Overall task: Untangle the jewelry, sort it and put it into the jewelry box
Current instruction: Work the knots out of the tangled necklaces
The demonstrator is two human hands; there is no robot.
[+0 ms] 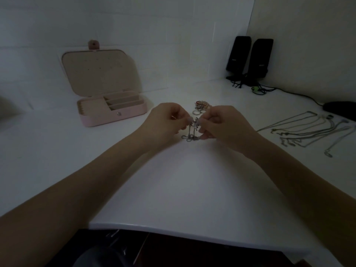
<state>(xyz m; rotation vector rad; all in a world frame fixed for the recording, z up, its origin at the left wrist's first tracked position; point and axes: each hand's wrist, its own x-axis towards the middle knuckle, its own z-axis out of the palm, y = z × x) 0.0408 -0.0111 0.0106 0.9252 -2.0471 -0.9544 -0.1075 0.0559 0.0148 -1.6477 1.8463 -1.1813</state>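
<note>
A tangled silver chain (pixel 192 132) hangs between my two hands at the middle of the white table. My left hand (pixel 165 120) pinches its left side and my right hand (pixel 217 122) pinches its right side, fingertips almost touching. The chain's lower loop rests on the table. Just behind my hands lies a small heap of rings and jewelry (pixel 201 106). The pink jewelry box (pixel 115 114) stands open at the left, its lid (pixel 100 74) upright against the wall. Several silver necklaces (pixel 308 130) lie spread out at the right.
Two black speakers (pixel 250 56) stand in the back right corner with cables (pixel 258 87) trailing along the wall. A dark computer mouse (pixel 341 108) lies at the far right edge. The table's front edge (pixel 173 232) is close to my body.
</note>
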